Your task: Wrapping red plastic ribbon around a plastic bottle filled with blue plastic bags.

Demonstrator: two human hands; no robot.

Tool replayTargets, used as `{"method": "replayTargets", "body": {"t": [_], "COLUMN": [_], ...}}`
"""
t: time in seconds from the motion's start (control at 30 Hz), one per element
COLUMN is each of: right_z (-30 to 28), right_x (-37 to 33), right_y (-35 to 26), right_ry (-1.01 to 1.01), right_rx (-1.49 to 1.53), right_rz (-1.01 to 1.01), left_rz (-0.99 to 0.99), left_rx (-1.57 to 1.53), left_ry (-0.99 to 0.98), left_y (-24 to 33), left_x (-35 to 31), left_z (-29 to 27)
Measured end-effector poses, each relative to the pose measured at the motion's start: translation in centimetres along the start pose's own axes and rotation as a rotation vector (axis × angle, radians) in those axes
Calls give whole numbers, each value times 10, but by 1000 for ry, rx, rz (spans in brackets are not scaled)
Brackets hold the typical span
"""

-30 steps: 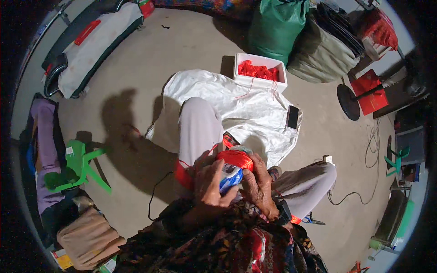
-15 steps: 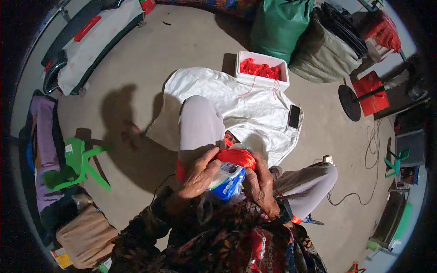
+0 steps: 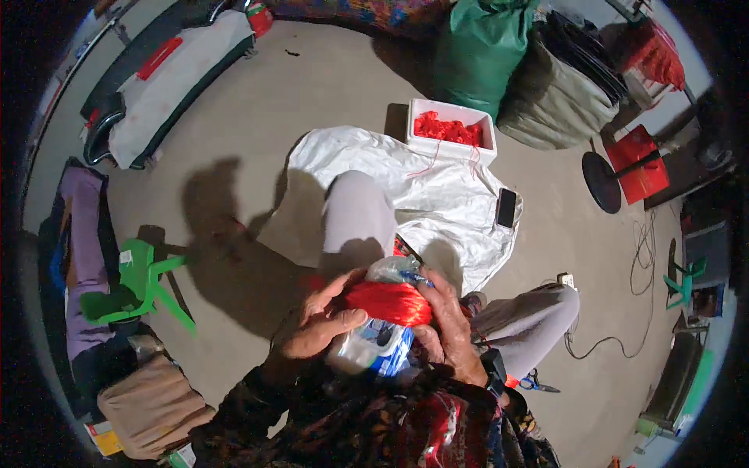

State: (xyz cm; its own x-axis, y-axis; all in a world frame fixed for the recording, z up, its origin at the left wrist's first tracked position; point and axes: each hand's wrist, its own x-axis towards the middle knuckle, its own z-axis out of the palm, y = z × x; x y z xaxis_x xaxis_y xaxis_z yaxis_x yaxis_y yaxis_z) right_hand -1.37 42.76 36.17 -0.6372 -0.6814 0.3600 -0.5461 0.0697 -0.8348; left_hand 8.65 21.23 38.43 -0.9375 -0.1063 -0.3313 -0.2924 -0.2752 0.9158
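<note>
Between my two hands, just in front of my lap, is a bundle of shiny red string (image 3: 390, 303) wound around the middle of a clear, blue and white plastic package (image 3: 370, 347). The package shows below the winding, and crumpled clear plastic sticks out above it. My left hand (image 3: 324, 316) grips the bundle's left side, its thumb lying along the lower edge of the string. On the right side, my right hand (image 3: 451, 331) wraps around it with bent fingers. What kind of package it is, I cannot tell.
A white woven sheet (image 3: 449, 207) covers the floor ahead, with a phone (image 3: 505, 208) at its right edge. Behind it stands a white foam box (image 3: 456, 149) of red string. Green (image 3: 476, 62) and pale sacks are farther back. A green chair (image 3: 136, 285) stands left; scissors (image 3: 538, 383) lie right.
The bundle has moved a little left in my hands and has turned, showing more of the red winding. My left hand has shifted left with it. The whole view has shifted slightly.
</note>
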Motion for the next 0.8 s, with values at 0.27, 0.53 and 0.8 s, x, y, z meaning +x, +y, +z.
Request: {"method": "replayTargets", "body": {"t": [0.27,0.53,0.8], "right_z": [15,18,7], "right_x": [8,-6,0], "right_y": [-7,-7,-25], "right_ry": [-85,-144,-187], "right_rx": [83,35,17], "right_rz": [-18,12,30], "left_rz": [-53,-45,137], "left_rx": [-12,180,-254], "left_ry": [-125,-148,-159], "left_y": [-14,-20,-73], "left_x": [-6,-21,-14], "left_z": [-29,-33,-25]}}
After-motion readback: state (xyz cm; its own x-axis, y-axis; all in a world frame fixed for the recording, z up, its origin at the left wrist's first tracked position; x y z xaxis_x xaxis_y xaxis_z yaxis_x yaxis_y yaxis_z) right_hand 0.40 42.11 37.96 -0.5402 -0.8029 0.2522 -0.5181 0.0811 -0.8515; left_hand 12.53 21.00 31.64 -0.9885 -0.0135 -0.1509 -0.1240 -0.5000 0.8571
